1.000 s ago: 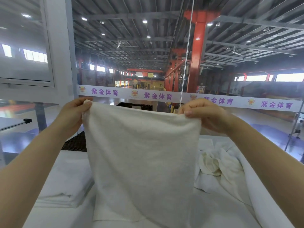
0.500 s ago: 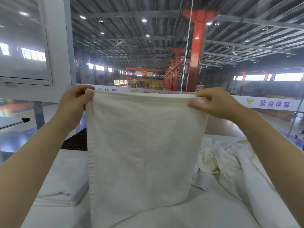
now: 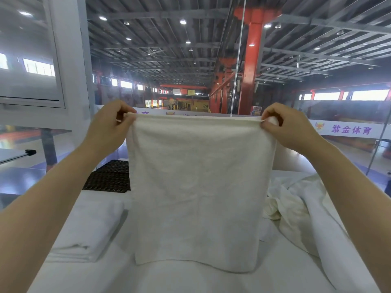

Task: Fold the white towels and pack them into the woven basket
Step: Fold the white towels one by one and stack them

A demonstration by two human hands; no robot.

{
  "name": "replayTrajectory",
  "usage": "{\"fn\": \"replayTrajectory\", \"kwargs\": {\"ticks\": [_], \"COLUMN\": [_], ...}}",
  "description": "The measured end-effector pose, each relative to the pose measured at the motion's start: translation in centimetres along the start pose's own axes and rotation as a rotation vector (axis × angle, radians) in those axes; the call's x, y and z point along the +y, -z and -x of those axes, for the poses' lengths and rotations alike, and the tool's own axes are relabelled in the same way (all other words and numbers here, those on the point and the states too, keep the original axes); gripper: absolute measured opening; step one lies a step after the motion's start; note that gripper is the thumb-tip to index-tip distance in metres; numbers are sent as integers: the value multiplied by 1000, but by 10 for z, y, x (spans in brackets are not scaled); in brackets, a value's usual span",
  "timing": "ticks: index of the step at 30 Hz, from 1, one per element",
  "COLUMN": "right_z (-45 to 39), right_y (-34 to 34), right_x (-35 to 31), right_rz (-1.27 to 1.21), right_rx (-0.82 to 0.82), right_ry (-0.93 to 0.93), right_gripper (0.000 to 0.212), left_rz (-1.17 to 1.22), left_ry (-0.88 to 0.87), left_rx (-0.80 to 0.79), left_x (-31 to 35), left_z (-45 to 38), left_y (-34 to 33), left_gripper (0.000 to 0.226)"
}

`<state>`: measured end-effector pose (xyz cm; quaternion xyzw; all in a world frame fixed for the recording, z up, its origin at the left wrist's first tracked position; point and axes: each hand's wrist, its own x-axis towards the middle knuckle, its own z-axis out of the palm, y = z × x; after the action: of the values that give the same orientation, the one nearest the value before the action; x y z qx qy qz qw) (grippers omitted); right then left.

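**White towel stretched out, ready for its fold**

White cloth hangs flat in front of me: the towel point(image 3: 196, 187) is held up by its two top corners, its top edge pulled taut and its bottom hem just reaching the white table point(image 3: 190, 280). My left hand point(image 3: 108, 125) pinches the left corner between curled fingers and thumb; my right hand point(image 3: 285, 125) pinches the right corner the same way.

I judge this to be the spreading step before folding. Next I would need to bring the corners together, or lay the towel down flat, keeping the edges lined up.

A folded towel point(image 3: 84, 231) lies near left on the table, and a crumpled heap of towels point(image 3: 296, 206) waits on the right. The woven basket point(image 3: 110, 176) sits at the far left, behind the held towel, partly hidden.
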<state>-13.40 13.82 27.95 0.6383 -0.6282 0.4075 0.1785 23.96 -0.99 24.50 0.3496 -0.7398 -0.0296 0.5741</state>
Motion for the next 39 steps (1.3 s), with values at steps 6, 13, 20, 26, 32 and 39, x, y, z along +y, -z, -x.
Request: {"fn": "replayTrajectory", "kwargs": {"ticks": [6,13,20,26,32,39], "right_z": [-5,5,16,19,19,48], "right_y": [7,23,32,25,1,-85], "right_x": [1,14,30,27,22,72], "right_rz": [-23,-220,-888,-1083,-1081,-241], "right_rx": [-92,-321,-570,-530,-597,-777], "right_ry": [-172,-266,-273,-226,-514,-557], "right_gripper": [31,12,27,33,28,15], "left_rz": [-82,-353,372,760,791,-39], "left_ry": [38,-139,268,391,697,528], "left_rx": [-147,-305,-360,-404,-451,-635], "left_x": [3,16,15,18,7,-70], "left_z": [-6,-9,-9,-9,2,50], "left_y": [2,17,32,46,12,-79], "left_gripper": [25,23,22,23,21,15]}}
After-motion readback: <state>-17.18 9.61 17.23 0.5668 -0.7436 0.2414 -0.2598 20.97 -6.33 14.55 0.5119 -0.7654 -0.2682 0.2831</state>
